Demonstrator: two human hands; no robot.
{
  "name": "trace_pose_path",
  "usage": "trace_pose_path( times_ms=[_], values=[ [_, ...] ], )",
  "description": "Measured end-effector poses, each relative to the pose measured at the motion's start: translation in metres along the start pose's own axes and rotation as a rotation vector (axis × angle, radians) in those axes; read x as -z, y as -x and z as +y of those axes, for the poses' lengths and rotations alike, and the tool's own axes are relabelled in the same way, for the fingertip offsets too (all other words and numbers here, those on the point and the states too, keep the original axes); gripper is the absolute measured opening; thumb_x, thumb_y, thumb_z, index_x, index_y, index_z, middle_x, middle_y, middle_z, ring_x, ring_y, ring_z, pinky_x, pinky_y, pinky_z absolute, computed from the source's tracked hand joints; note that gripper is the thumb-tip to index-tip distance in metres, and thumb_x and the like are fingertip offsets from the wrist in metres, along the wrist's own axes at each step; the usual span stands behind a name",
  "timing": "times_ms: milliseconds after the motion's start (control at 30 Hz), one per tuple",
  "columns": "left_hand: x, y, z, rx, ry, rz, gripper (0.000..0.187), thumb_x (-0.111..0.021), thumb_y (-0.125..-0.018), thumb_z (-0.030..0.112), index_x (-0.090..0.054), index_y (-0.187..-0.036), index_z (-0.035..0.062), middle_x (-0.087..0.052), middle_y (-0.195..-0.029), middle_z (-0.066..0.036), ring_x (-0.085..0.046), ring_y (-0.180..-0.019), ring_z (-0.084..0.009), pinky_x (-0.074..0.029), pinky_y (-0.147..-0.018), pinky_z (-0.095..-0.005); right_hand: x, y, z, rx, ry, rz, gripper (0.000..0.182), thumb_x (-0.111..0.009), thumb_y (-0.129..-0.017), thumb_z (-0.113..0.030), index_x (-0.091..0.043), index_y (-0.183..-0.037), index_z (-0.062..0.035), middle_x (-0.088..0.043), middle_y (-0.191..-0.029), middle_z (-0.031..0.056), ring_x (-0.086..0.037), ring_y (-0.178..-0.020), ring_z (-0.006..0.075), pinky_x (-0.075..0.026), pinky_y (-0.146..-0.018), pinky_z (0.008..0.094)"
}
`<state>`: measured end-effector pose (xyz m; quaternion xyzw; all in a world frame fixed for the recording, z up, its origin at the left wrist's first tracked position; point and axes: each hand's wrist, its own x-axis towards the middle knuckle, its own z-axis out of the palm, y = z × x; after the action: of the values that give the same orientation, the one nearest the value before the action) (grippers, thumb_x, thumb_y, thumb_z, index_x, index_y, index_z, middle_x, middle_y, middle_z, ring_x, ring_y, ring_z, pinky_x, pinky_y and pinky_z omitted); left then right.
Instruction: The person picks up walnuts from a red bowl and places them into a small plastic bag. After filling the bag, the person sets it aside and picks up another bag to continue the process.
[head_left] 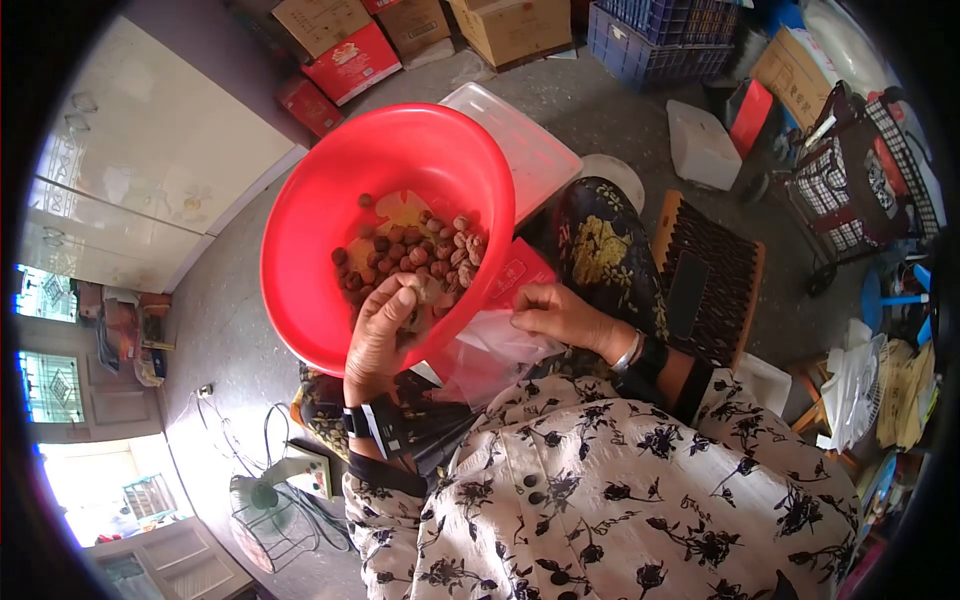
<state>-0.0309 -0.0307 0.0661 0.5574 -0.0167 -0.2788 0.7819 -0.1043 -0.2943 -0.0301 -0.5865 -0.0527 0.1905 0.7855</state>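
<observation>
from here i see the left hand (377, 328) curled round what looks like a walnut (426, 288), over the near side of the red basin (300, 235). the right hand (575, 320) seems to pinch a thin plastic bag (497, 352). the piled walnuts (413, 252) look light, hard and bumpy; i'd grip their fat middles.

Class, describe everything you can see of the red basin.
The red basin is round and deep, with smooth, plastic-looking sides and a thick rim. It sits mouth up before the person. A yellow pattern shows on its floor, partly covered by brown walnuts. The left hand reaches over its near side; whether they touch is unclear. What supports it is hidden.
</observation>
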Motion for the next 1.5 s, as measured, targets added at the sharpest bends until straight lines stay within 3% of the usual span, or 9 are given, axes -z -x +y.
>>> trace_pose_path(
  times_ms=[100,267,333,467,900,967,1200,1400,1500],
  values=[
    [-0.016,0.009,-0.012,0.026,-0.035,-0.172,0.024,-0.072,-0.093,0.028,-0.064,-0.105,0.0091,-0.071,-0.098,-0.004,-0.048,-0.059,-0.0039,-0.036,-0.049,-0.0186,0.001,-0.001,0.003,0.008,0.056,0.010,0.015,-0.067,-0.095,-0.015,-0.061,-0.086,-0.0050,-0.059,-0.078,-0.0035,-0.053,-0.072,0.0034,-0.043,-0.062,0.0223],
    [-0.058,0.018,-0.020,0.201,-0.449,-0.228,0.025,-0.073,-0.093,0.023,-0.065,-0.108,0.0047,-0.072,-0.099,-0.005,-0.064,-0.082,-0.0099,-0.049,-0.067,-0.0229,0.002,-0.004,0.007,0.035,0.137,0.062,0.016,-0.066,-0.096,-0.015,-0.061,-0.085,-0.0048,-0.058,-0.076,-0.0038,-0.051,-0.071,0.0030,-0.043,-0.061,0.0223],
    [-0.056,0.018,-0.039,-0.027,-0.973,-0.270,0.023,-0.071,-0.093,0.018,-0.062,-0.107,0.0019,-0.071,-0.096,-0.007,-0.061,-0.079,-0.0066,-0.048,-0.062,-0.0238,0.002,-0.003,0.007,0.046,0.194,0.090,0.017,-0.067,-0.096,-0.015,-0.061,-0.084,-0.0049,-0.057,-0.074,-0.0048,-0.049,-0.070,0.0027,-0.043,-0.060,0.0229],
    [-0.051,0.016,-0.062,-0.099,-1.213,-0.158,0.026,-0.071,-0.093,0.023,-0.061,-0.106,0.0029,-0.066,-0.068,-0.011,-0.063,-0.059,-0.0169,-0.050,-0.057,-0.0313,-0.002,0.002,0.001,0.133,0.137,0.131,0.017,-0.068,-0.096,-0.014,-0.059,-0.084,-0.0050,-0.057,-0.074,-0.0054,-0.049,-0.069,0.0027,-0.043,-0.058,0.0233],
    [-0.056,0.019,-0.058,-0.345,-1.343,-0.109,0.053,-0.076,-0.083,0.021,-0.059,-0.132,0.0106,-0.068,-0.073,-0.018,-0.070,-0.066,-0.0321,-0.055,-0.061,-0.0405,-0.018,0.010,-0.032,0.227,0.245,0.222,0.020,-0.069,-0.096,-0.012,-0.057,-0.083,-0.0042,-0.055,-0.071,-0.0050,-0.048,-0.065,0.0019,-0.043,-0.057,0.0228],
    [-0.059,0.021,-0.053,-0.221,-1.396,-0.137,0.061,-0.074,-0.082,0.024,-0.053,-0.138,0.0142,-0.070,-0.090,-0.021,-0.069,-0.081,-0.0415,-0.057,-0.070,-0.0494,-0.017,0.009,-0.033,0.265,0.302,0.235,0.020,-0.070,-0.096,-0.012,-0.057,-0.082,-0.0042,-0.055,-0.070,-0.0053,-0.047,-0.064,0.0018,-0.042,-0.056,0.0229],
    [-0.068,0.026,-0.041,-0.151,-1.389,-0.113,0.058,-0.074,-0.082,0.024,-0.055,-0.136,0.0117,-0.070,-0.086,-0.020,-0.069,-0.077,-0.0409,-0.056,-0.069,-0.0490,-0.021,0.011,-0.036,0.281,0.292,0.252,0.020,-0.071,-0.094,-0.013,-0.057,-0.083,-0.0040,-0.055,-0.067,-0.0042,-0.049,-0.064,0.0024,-0.043,-0.056,0.0244],
    [-0.045,0.019,-0.070,-0.316,-1.241,-0.105,0.038,-0.072,-0.085,0.022,-0.065,-0.121,0.0095,-0.068,-0.077,-0.018,-0.069,-0.075,-0.0376,-0.055,-0.068,-0.0448,-0.010,0.002,-0.012,0.297,0.510,0.148,0.023,-0.072,-0.093,-0.014,-0.057,-0.081,-0.0011,-0.058,-0.066,0.0025,-0.052,-0.064,0.0070,-0.046,-0.058,0.0287],
    [-0.045,0.021,-0.072,-0.043,-1.242,-0.102,0.032,-0.071,-0.088,0.021,-0.067,-0.117,0.0094,-0.067,-0.077,-0.019,-0.068,-0.071,-0.0319,-0.055,-0.065,-0.0414,-0.003,0.002,-0.012,0.197,0.442,0.093,0.025,-0.070,-0.097,-0.015,-0.056,-0.079,-0.0026,-0.059,-0.071,-0.0019,-0.052,-0.068,0.0020,-0.045,-0.058,0.0231]
  ],
)
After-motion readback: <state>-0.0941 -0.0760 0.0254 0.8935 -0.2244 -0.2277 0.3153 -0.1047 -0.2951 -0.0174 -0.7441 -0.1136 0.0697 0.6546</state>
